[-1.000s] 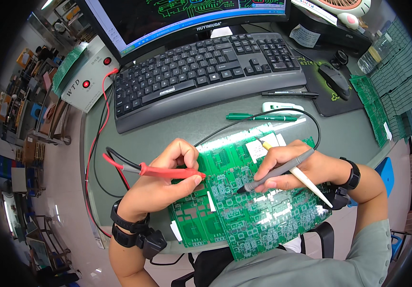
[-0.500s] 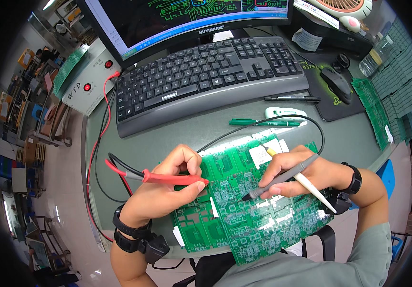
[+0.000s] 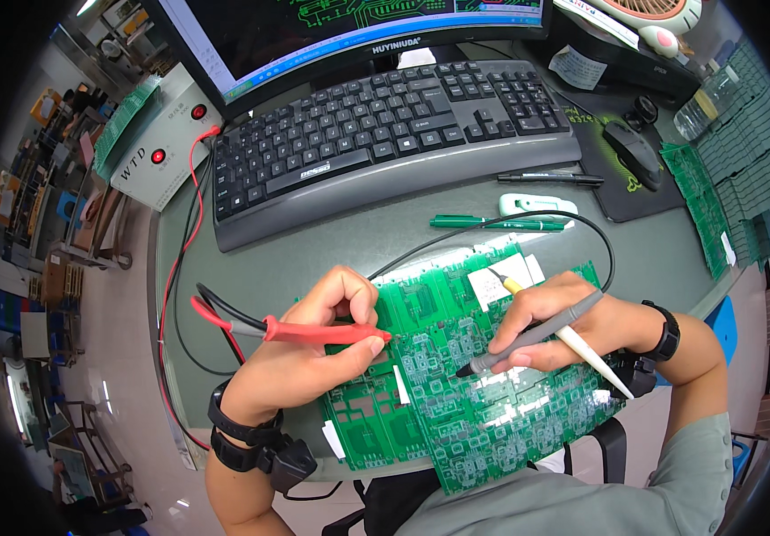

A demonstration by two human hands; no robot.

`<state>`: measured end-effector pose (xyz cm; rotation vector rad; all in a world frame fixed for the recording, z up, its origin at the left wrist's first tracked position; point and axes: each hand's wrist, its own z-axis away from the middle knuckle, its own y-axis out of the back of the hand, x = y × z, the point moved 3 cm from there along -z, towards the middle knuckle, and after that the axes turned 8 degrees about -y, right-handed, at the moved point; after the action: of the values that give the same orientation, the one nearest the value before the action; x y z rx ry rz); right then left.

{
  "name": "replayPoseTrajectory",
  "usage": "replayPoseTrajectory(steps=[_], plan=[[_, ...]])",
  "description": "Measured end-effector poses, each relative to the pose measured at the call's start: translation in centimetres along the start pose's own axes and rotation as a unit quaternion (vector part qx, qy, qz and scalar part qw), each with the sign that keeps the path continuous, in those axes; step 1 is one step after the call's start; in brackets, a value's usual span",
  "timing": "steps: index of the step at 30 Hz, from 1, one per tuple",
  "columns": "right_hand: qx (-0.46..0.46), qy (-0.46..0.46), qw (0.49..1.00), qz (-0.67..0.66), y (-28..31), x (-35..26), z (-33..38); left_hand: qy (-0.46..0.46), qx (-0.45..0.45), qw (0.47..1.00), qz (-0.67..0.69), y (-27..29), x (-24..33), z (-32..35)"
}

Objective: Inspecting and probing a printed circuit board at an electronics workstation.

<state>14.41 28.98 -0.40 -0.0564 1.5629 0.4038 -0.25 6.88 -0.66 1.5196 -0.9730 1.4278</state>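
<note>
A green circuit board is lying across the desk's near edge. The left hand is pinching a red probe, the right hand a grey probe and white-handled tool; tip contact is hard to judge. A keyboard is resting beyond.

- One red test probe in the left fingers, one grey test probe in the right fingers: two probes.
- One white pen-shaped tool, also in the right hand, behind those fingers.
- At least two printed circuit panels under the fingers, overlapping; exact count hidden.
- Two markers beyond the right fingers: one green marker, one black marker.
- One computer keyboard and one monitor beyond both hands' fingers.
- One computer mouse, right of and beyond the right fingers.
- Two red buttons on one box, left of the left fingers.
</note>
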Motion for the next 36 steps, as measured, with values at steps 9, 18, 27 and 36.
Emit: replayPoseTrajectory(steps=[9, 18, 27, 36], plan=[[-0.007, -0.003, 1.0, 0.001, -0.1, 0.03, 0.1, -0.014, 0.005, 1.0, -0.01, 0.01, 0.04, 0.08], [-0.019, 0.042, 0.998, 0.038, -0.4, -0.53, 0.01, 0.002, -0.004, 1.0, -0.008, 0.08, 0.05, -0.04], [-0.002, 0.059, 0.996, 0.06, -0.36, -0.31, 0.07, -0.007, 0.001, 1.0, -0.006, 0.07, 0.0, -0.02], [-0.016, 0.05, 0.996, 0.069, -0.3, -0.35, 0.04, -0.012, -0.007, 1.0, -0.015, 0.06, -0.16, -0.11]])
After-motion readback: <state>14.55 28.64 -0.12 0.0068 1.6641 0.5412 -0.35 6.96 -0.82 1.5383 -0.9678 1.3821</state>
